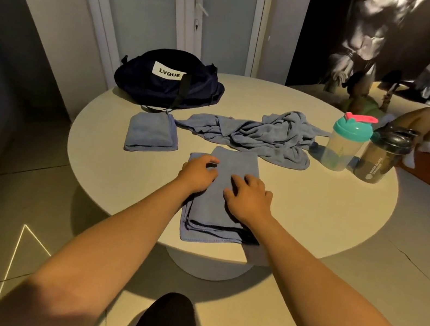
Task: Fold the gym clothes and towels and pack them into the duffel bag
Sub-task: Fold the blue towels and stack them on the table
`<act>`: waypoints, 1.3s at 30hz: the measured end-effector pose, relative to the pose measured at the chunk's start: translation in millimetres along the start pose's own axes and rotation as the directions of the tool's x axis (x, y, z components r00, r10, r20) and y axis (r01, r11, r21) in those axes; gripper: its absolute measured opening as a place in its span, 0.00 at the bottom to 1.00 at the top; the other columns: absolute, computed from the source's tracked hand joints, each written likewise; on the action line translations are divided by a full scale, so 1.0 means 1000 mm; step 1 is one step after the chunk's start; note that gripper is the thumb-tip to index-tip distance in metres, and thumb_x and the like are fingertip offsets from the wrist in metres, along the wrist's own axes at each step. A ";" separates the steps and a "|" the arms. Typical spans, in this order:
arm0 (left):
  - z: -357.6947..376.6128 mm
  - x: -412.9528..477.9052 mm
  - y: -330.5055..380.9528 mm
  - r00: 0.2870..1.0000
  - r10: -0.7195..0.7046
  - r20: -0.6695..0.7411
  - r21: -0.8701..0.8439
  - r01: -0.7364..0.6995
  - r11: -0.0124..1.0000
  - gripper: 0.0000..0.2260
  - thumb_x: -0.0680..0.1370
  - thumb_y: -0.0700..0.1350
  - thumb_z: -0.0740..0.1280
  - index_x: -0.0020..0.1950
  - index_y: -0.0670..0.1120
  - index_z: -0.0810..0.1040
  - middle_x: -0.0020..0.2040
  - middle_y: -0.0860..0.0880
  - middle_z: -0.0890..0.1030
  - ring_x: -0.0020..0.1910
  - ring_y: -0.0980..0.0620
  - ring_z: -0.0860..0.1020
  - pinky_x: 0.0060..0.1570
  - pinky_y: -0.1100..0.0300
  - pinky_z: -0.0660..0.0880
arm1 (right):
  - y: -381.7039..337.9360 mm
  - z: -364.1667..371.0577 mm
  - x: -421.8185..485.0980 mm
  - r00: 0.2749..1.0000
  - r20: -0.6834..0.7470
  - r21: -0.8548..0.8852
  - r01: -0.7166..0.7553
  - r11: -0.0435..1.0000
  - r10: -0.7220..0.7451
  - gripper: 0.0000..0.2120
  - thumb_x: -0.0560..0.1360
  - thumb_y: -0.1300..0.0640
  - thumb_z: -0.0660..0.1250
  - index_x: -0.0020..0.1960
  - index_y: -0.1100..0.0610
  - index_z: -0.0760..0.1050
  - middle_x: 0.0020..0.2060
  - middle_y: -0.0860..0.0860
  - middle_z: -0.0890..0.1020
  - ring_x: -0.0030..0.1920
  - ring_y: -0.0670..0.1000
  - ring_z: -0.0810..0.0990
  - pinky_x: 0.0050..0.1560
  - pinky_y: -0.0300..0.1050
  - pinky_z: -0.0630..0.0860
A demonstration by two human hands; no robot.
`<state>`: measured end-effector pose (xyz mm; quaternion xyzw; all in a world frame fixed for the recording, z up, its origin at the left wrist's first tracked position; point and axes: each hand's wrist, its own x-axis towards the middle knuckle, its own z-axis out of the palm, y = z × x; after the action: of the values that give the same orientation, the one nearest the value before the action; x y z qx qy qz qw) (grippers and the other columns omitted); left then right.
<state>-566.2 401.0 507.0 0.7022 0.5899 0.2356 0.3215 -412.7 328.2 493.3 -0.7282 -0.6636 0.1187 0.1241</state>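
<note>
Head view: your right hand [249,197], fingers spread, presses a folded towel [236,163] at the table's [314,209] near edge; your left hand [199,173] curls on it, grip unclear. The duffel [165,79] sits at the far-left edge.

My left hand [199,173] curls at the left edge of the half-folded towel [236,163] on the near table [314,209] - right hand [249,197] pressing on top. Folded towel [151,134] lies left; duffel bag [165,79] beyond it.

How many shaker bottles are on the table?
2. The teal-lidded bottle stands on the right of the table; the dark bottle is right of it. None appears hidden.
</note>
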 end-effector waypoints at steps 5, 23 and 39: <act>0.008 0.018 -0.003 0.998 -0.060 0.020 -0.004 0.060 0.998 0.20 0.80 0.44 0.66 0.72 0.50 0.75 0.74 0.47 0.73 0.71 0.42 0.71 0.70 0.48 0.69 | 0.002 0.012 -0.010 0.998 -0.019 -0.017 0.063 0.998 -0.063 0.29 0.82 0.36 0.48 0.80 0.45 0.57 0.81 0.53 0.53 0.80 0.55 0.47 0.75 0.59 0.51; -0.009 0.003 -0.027 0.990 -0.119 -0.076 -0.323 0.089 0.942 0.21 0.73 0.36 0.63 0.62 0.51 0.82 0.62 0.43 0.80 0.53 0.45 0.81 0.55 0.49 0.81 | -0.023 -0.002 0.002 0.986 0.115 -0.068 0.125 0.990 -0.117 0.36 0.78 0.28 0.48 0.81 0.42 0.50 0.81 0.52 0.47 0.81 0.53 0.39 0.75 0.69 0.36; -0.005 -0.022 -0.036 0.971 -0.087 -0.223 0.071 0.105 0.992 0.23 0.81 0.48 0.64 0.77 0.49 0.68 0.80 0.43 0.57 0.76 0.40 0.59 0.75 0.46 0.60 | -0.027 0.013 -0.001 0.976 0.170 -0.036 0.141 0.989 -0.133 0.29 0.82 0.34 0.42 0.81 0.41 0.48 0.82 0.50 0.49 0.81 0.51 0.42 0.74 0.67 0.32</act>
<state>-598.3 384.1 485.2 0.6553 0.6643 0.2712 0.2361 -442.1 329.8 489.9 -0.6709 -0.7229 0.1545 0.0585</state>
